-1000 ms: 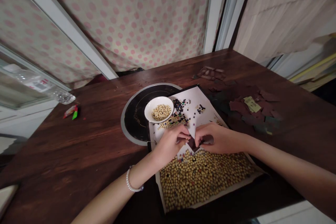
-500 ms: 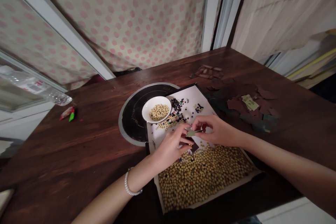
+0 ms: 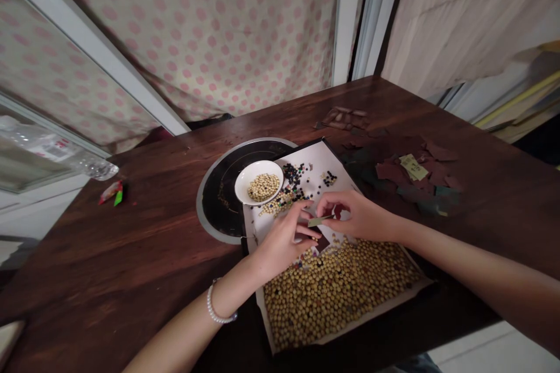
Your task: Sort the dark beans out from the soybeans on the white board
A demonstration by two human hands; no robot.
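My right hand (image 3: 356, 215) pinches a small olive-green piece of paper (image 3: 318, 221) between thumb and fingers. A dark red piece shows within the curl of its fingers. My left hand (image 3: 280, 243) is close beside it, thumb and a fingertip brought together on a small yellowish bead (image 3: 315, 239). Under the fingertips lies a dark brown square piece (image 3: 322, 243). Both hands are over a black-edged tray lined with white paper (image 3: 312, 157). Many yellowish beads (image 3: 341, 291) cover its near half.
A white bowl (image 3: 245, 178) of pale beads overlaps the tray's far-left edge. Black beads (image 3: 293, 173) lie beside it. Dark red and green scraps (image 3: 431, 183) are heaped at right, a yellow label (image 3: 413, 167) on top. A clear bottle (image 3: 61, 148) and a small wrapper (image 3: 111, 192) are at left.
The view has shifted very slightly. Both hands keep nearly the same position, and the green piece stays in my right hand.
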